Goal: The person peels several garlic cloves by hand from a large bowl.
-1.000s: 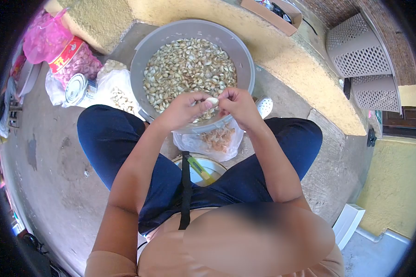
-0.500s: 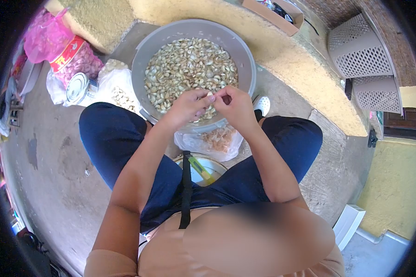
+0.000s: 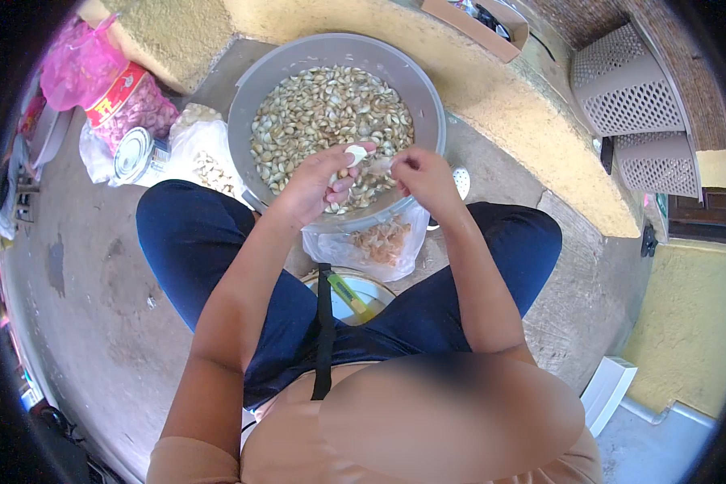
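A large grey tub [image 3: 431, 121] holds a wide layer of pale garlic cloves [image 3: 331, 113]. Over its near side my left hand [image 3: 319, 181] is closed, with a white peeled clove [image 3: 356, 153] between thumb and fingers. To the right, apart from it, my right hand [image 3: 423, 179] pinches a thin, translucent piece of skin [image 3: 383, 167]. Below the tub's near rim lies a clear plastic bag [image 3: 411, 250] with brownish peelings [image 3: 383, 240] in it. A green-handled tool [image 3: 348, 294] rests on a round lid or basin between my legs.
On the left stand a pink mesh sack [image 3: 141, 105], a metal can [image 3: 133, 153] and a white bag with cloves [image 3: 210, 157]. A low yellow wall [image 3: 492, 97] curves behind the tub, with a cardboard box [image 3: 492, 40] on it. Grey perforated baskets [image 3: 633, 97] are at the upper right.
My hands have moved apart. The right hand has shifted right and slightly down with the skin, and the clove shows more plainly in my left hand.
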Tool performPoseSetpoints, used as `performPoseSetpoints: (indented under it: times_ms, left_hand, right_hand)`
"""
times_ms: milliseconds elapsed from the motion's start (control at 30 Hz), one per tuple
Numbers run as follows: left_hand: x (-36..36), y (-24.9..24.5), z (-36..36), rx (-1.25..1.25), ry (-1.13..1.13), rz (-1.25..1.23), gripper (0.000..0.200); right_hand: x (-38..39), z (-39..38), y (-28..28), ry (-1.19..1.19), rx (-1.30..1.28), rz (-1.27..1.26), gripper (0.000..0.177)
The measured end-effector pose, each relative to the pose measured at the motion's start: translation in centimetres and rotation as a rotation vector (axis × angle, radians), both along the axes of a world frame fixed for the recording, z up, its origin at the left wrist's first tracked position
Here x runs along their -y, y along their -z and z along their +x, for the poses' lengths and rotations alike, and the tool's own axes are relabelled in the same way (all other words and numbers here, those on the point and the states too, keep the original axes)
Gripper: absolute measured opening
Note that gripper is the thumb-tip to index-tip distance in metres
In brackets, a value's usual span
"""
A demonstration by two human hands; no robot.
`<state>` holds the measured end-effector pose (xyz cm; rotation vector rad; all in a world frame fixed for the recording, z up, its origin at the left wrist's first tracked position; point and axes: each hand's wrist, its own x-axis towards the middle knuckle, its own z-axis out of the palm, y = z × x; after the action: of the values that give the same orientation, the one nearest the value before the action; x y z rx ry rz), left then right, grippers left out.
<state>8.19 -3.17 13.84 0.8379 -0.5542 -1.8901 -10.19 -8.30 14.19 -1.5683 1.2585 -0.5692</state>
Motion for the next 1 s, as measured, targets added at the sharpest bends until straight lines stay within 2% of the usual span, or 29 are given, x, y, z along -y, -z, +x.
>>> performPoseSetpoints:
  times_ms: [133, 233, 333, 433, 533, 633, 733, 767, 867, 933, 1000]
  left_hand:
    - [-0.1, 0.0, -0.1, 0.078, -0.002, -0.010, 0.040]
    - [-0.2, 0.0, 0.1, 0.120, 0.007, -0.042, 0.043]
    - [-0.2, 0.1, -0.1, 0.202, 0.021, -0.054, 0.044]
    - [-0.2, 0.7, -0.2, 0.310, 0.047, -0.083, 0.042]
    - [-0.4, 0.2, -0.5, 0.473, 0.062, -0.135, 0.037]
    - [-0.3, 0.5, -0.8, 0.589, 0.034, -0.201, 0.034]
    - [0.0, 2.9, -1.3, 0.676, -0.070, -0.387, 0.035]
    - [0.1, 3.2, -1.4, 0.707, -0.115, -0.469, 0.035]
    - [-0.1, 3.4, -1.3, 0.998, -0.083, -0.498, 0.037]
    - [-0.3, 2.9, -1.4, 1.072, -0.060, -0.432, 0.034]
    - [-0.3, 2.3, -1.3, 1.109, -0.072, -0.416, 0.030]
  right_hand:
    - [-0.1, -1.2, 2.0, -0.542, -0.601, -0.295, 0.013]
    - [-0.6, -2.5, 6.1, -0.773, -0.839, -0.268, 0.013]
    - [-0.9, -3.0, 8.9, -0.766, -0.942, -0.263, 0.014]
    - [-0.6, -3.2, 10.7, -0.884, -1.004, -0.091, 0.015]
    - [-0.3, -2.5, 8.6, -0.905, -0.970, -0.049, 0.020]
    - [-0.1, -1.1, 4.1, -0.297, -0.132, 0.381, 0.027]
    - [-0.8, 0.5, 1.4, -0.051, 0.630, 0.545, 0.026]
    - [-0.9, 0.6, 1.5, -0.051, 0.606, 0.516, 0.027]
    - [-1.2, 0.9, 2.1, -0.031, 0.544, 0.461, 0.028]
    - [-1.1, 0.9, 2.5, 0.005, 0.511, 0.465, 0.025]
    - [-1.0, 0.8, 1.9, -0.005, 0.336, 0.339, 0.024]
